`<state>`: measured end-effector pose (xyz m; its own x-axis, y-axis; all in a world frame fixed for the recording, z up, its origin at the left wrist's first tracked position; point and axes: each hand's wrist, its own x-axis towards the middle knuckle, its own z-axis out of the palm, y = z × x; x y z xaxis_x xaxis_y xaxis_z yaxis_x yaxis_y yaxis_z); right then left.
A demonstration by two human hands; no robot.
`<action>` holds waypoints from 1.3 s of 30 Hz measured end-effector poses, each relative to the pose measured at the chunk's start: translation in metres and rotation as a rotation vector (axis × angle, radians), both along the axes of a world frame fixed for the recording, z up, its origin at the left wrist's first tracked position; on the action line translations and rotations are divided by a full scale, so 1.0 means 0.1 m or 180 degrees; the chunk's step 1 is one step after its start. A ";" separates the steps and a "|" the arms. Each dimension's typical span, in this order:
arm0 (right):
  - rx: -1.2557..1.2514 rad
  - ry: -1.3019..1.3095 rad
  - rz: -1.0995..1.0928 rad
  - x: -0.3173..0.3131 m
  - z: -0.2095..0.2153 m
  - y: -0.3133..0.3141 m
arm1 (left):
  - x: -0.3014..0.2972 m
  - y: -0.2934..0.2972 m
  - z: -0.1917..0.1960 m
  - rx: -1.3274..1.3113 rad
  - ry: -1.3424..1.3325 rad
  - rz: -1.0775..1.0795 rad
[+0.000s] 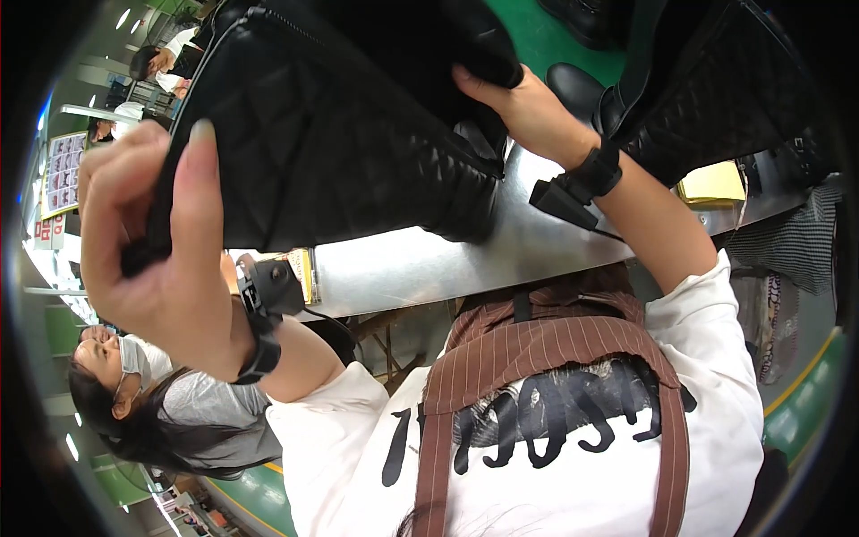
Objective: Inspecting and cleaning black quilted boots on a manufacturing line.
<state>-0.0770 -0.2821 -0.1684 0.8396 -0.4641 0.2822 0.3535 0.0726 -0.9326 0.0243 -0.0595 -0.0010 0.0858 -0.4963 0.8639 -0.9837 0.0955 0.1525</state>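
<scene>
Overhead, both hands grip a black quilted boot (pixel 331 134): left hand (pixel 148 242) and right hand (pixel 523 107) clenched, above the steel table (pixel 465 251); green floor (pixel 537 36) beyond.

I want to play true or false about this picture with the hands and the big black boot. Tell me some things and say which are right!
1. Both hands grip the black quilted boot. True: the left hand pinches one end and the right hand holds the other.
2. The boot is bright red. False: it is black.
3. Each wrist wears a black strap. True.
4. The table is wooden. False: it is shiny grey metal.
5. The person wears a brown striped apron. True.
6. The floor is blue. False: it is green.
</scene>
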 end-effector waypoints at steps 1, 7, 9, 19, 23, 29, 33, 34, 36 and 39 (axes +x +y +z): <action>-0.0027 0.0067 -0.0156 0.01 -0.04 0.03 | 0.00 -0.06 -0.02 -0.0085 -0.0060 0.0054; -0.1231 0.0232 -0.1075 -0.10 -0.29 0.10 | -0.06 -0.20 -0.81 -0.0645 0.1205 0.0110; -0.2045 0.0391 -0.1443 -0.19 -0.35 0.11 | -0.03 -0.13 -1.23 -0.0718 0.1462 -0.0036; -0.1045 0.1477 -0.1318 -0.49 -1.00 0.70 | -0.14 -0.26 -2.38 0.1091 0.3434 -0.0500; -0.1477 0.1336 -0.1480 -0.46 -1.06 0.66 | -0.11 -0.28 -2.43 0.1124 0.3302 -0.0621; -0.1433 0.1661 -0.0985 -0.36 -1.05 0.46 | -0.11 -0.38 -2.49 0.0818 0.3138 -0.0397; -0.1973 0.2218 -0.0383 -0.32 -1.05 0.37 | -0.09 -0.29 -2.50 0.1097 0.2917 -0.0396; -0.2090 0.2239 -0.0390 -0.30 -1.03 0.36 | -0.10 -0.27 -2.49 0.1216 0.3431 -0.0178; -0.1777 0.2437 0.0073 -0.27 -0.96 0.32 | -0.14 -0.24 -2.49 0.1171 0.3028 -0.0191; -0.1491 0.2455 0.0285 -0.27 -0.89 0.30 | -0.19 -0.24 -2.49 0.1051 0.3348 0.0126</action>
<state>-0.1038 -0.2523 -0.2571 0.9013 -0.3671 -0.2301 -0.3702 -0.3767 -0.8492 0.0055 -0.0832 -0.2499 0.7214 -0.6699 0.1757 -0.3491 -0.1327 0.9276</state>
